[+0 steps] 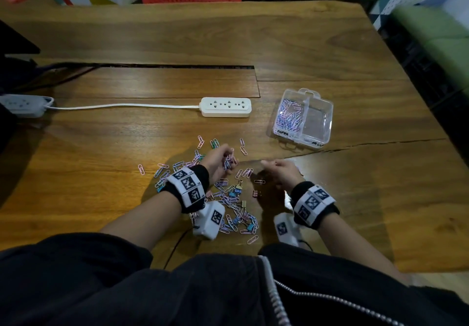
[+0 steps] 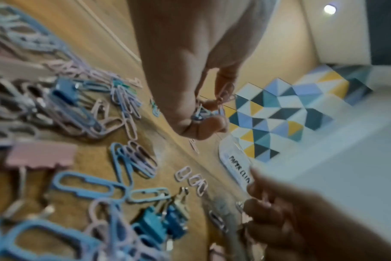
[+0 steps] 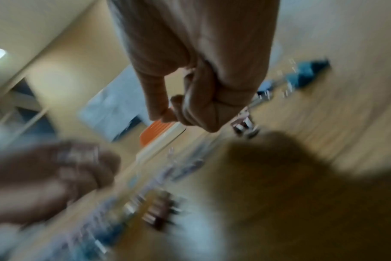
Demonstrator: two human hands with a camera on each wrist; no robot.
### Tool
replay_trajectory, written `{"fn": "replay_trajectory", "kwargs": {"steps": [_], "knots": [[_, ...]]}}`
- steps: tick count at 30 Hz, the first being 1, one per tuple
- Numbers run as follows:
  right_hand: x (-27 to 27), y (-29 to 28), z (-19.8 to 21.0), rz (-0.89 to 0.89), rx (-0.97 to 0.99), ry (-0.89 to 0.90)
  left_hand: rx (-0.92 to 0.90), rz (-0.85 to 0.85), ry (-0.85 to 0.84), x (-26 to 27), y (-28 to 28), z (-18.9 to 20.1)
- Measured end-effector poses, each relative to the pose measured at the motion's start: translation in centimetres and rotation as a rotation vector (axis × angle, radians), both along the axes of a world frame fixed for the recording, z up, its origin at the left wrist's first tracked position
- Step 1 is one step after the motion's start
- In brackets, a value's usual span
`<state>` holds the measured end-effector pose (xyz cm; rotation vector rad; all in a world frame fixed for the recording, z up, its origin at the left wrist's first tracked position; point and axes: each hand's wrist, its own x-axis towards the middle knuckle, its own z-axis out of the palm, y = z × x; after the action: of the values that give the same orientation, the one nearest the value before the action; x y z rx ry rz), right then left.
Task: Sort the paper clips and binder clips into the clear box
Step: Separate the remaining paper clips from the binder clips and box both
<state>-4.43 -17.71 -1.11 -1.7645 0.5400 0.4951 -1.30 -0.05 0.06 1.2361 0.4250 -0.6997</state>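
While paper clips (image 1: 228, 161) are bunched in curled left hand (image 1: 220, 159), right hand (image 1: 280, 171) curled, contents unclear; light, slippery, best pinched mid-bunch.

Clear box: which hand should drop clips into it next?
Probably the left hand. It already holds a bunch of paper clips, and the clear box has its paper-clip side part filled. The right hand is nearer the box, but its fingers are curled and seem to hold nothing.
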Motion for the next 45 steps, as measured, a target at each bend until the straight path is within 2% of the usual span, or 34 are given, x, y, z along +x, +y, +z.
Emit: {"fn": "replay_trajectory", "kwargs": {"steps": [2,4,9,12,15,17,20,24,26,29,32,34,36,38,41,45], "knots": [[-0.1,0.1,-0.3,0.278,-0.381,-0.108,-0.068,0.084,0.039,0.1,0.0,0.2],[-0.4,0.0,-0.6,0.461,-0.565,-0.140,-0.077,0.110,0.038,0.1,0.1,0.2],[-0.7,-0.1,-0.3,0.631,-0.683,-0.183,0.056,-0.010,0.001,0.6,0.0,-0.1],[-0.6,0.0,-0.3,0.639,-0.690,-0.173,0.287,-0.167,-0.058,0.7,-0.6,-0.1],[-0.3,0.1,-0.4,0.477,-0.543,-0.193,0.627,-0.395,-0.246,0.4,-1.3,-0.5],[-0.1,0.1,-0.2,0.279,-0.304,-0.212,0.822,-0.513,-0.345,0.2,-1.4,-0.9],[0.2,0.2,0.0,0.007,0.114,-0.143,0.968,-0.613,-0.411,-0.1,-1.5,-1.1],[0.9,0.0,0.3,-0.126,0.430,-0.066,1.081,-0.755,-0.484,-0.1,-2.0,-0.9],[1.3,0.0,0.6,-0.159,0.494,-0.039,1.057,-0.792,-0.473,0.0,-2.1,-0.9],[1.9,-0.1,0.6,-0.149,0.478,0.029,1.002,-0.780,-0.433,0.1,-1.8,-1.2],[2.3,0.0,0.6,-0.109,0.456,0.127,0.799,-0.622,-0.341,0.1,-1.2,-1.2],[2.2,0.2,0.9,-0.003,0.288,0.133,0.506,-0.399,-0.198,0.3,-0.7,-1.1],[1.8,0.7,1.0,0.106,0.073,0.051,0.228,-0.193,-0.080,0.4,-0.1,-0.9],[1.6,1.3,0.8,0.252,-0.064,-0.067,0.071,-0.108,-0.029,0.2,0.4,-0.8],[1.8,1.5,-0.2,0.568,-0.390,-0.198,0.002,-0.098,-0.028,-0.2,0.5,-0.5],[1.9,1.3,-0.6,0.686,-0.565,-0.253,0.059,-0.160,-0.097,-0.5,-0.4,-0.4]]}}
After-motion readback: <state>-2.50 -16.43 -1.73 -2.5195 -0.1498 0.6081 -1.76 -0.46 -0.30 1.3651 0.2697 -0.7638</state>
